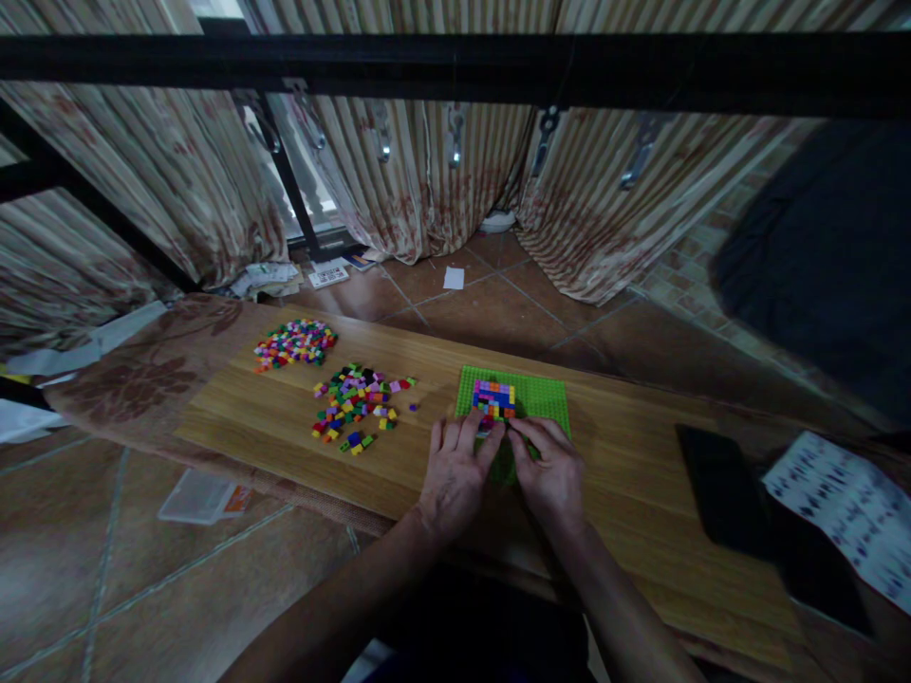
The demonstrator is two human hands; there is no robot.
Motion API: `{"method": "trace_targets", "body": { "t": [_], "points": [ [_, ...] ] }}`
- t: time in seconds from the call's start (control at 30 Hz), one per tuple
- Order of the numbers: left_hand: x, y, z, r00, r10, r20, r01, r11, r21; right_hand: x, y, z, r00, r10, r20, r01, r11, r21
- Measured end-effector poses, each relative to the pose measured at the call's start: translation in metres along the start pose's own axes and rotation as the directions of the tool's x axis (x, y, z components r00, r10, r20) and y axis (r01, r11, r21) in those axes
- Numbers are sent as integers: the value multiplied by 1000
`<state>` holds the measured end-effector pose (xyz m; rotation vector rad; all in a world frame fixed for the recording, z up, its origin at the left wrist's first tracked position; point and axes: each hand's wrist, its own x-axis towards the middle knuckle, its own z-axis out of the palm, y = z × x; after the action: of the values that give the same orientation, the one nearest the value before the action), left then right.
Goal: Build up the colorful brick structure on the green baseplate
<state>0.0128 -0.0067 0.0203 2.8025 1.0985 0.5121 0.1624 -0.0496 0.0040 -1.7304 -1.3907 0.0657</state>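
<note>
A green baseplate (541,394) lies on the wooden board, with a patch of small coloured bricks (493,397) built on its left part. My left hand (455,470) rests on the plate's near left edge, fingers curled toward the brick patch. My right hand (548,474) lies beside it over the plate's near middle, fingertips pinched together at the patch's lower edge. The two hands' fingertips meet there. Whatever they pinch is too small to make out. Two heaps of loose coloured bricks lie to the left: a near heap (356,403) and a far heap (295,343).
The wooden board (641,455) lies over a patterned cloth above a tiled floor. A dark flat object (722,489) and a printed sheet (846,512) lie at the right. A clear plastic box (203,498) sits on the floor at the left. Curtains hang behind.
</note>
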Motion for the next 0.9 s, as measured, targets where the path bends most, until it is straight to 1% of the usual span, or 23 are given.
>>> {"method": "trace_targets", "body": {
  "t": [0.07, 0.13, 0.23, 0.3, 0.47, 0.63, 0.8, 0.83, 0.9],
  "points": [
    [0, 0, 1, 1000, 3, 10, -3, 1000, 18, -3, 0, -2, 1000, 8, -15, -8, 1000, 11],
    [-1, 0, 1, 1000, 7, 6, -7, 1000, 24, -7, 0, -3, 1000, -7, -5, 7, 1000, -8],
    [-1, 0, 2, 1000, 15, 6, -15, 1000, 22, -12, 2, -1, 998, -59, 28, 61, 995, -77],
    [-1, -1, 2, 1000, 25, 15, -26, 999, 27, -13, 3, 0, 995, -98, 30, 101, 986, -131],
    [1, -1, 1, 999, 34, 35, -35, 998, 43, -11, 2, 1, 984, -169, 63, 180, 949, -260],
    [3, -2, 2, 999, 32, 31, -32, 999, 19, -10, 4, 1, 974, -201, 107, 225, 928, -296],
    [1, 0, 3, 1000, 14, 23, -14, 1000, 17, -10, 5, -3, 974, -190, 120, 216, 943, -253],
    [1, 1, 2, 1000, 10, 21, -10, 1000, 8, -10, 4, -5, 978, -174, 113, 197, 952, -236],
    [0, 2, -1, 1000, 6, 12, -5, 1000, -25, -14, 1, -11, 990, -132, 57, 140, 971, -196]
  ]
}}
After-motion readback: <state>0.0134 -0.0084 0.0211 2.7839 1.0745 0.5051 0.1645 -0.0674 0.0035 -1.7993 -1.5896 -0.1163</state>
